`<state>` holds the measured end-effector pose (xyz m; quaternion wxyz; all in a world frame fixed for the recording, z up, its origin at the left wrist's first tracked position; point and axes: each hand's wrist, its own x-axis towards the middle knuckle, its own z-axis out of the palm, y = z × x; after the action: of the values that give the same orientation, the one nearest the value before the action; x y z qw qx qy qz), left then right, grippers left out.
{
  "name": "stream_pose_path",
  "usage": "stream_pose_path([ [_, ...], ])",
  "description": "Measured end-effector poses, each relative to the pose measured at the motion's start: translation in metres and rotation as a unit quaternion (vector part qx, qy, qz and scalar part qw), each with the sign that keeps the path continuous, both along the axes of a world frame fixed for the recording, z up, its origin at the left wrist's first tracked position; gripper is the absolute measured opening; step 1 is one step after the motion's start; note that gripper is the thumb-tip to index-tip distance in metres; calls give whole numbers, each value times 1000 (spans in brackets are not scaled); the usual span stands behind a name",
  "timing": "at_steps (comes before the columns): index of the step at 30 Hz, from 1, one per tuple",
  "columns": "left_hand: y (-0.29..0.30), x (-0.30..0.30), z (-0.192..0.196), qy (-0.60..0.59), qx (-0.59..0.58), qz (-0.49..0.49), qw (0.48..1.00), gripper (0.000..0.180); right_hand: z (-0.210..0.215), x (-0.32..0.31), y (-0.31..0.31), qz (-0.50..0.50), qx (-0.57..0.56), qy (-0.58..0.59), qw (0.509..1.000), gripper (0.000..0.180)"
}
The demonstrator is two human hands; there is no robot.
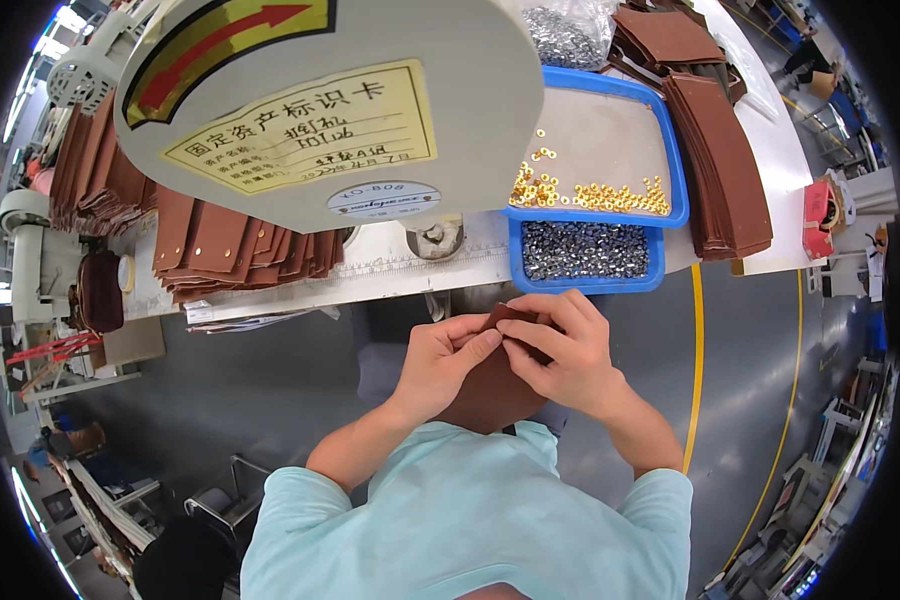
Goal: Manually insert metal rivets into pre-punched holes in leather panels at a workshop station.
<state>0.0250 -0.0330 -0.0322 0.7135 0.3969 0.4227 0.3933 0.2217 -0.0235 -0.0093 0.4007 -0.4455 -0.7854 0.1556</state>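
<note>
In front of my chest, over the table's near edge, I hold a brown leather piece (490, 392) with both hands. My left hand (435, 368) pinches its upper edge between thumb and fingers. Close beside it, my right hand (570, 350) has thumb and fingertips closed on the same edge, almost touching the left thumb. Whether a small metal part sits between the fingertips is hidden. Just beyond my right hand is a blue tray of dark silvery metal rivets (585, 250). Behind it a larger blue tray (682, 150) has small gold-coloured caps (620, 198) along its near side.
A large white machine head (470, 100) overhangs the table at the upper left. Stacked brown leather pieces (235, 245) with gold studs lie at left; another leather stack (715, 170) lies right of the trays. A clear bag of metal parts (570, 35) sits at the back.
</note>
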Motion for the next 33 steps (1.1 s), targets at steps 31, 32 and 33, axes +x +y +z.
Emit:
stream_pose_path([
  [31,7,-13,11,243,332,-59,910,23,-19,48,42,-92,-158,55,982,14],
  [32,5,-13,13,251,360,-56,897,20,-24,50,45,-113,-133,-11,985,14],
  [33,5,-14,12,251,360,-55,897,20,-30,51,49,-134,-107,-77,982,13],
])
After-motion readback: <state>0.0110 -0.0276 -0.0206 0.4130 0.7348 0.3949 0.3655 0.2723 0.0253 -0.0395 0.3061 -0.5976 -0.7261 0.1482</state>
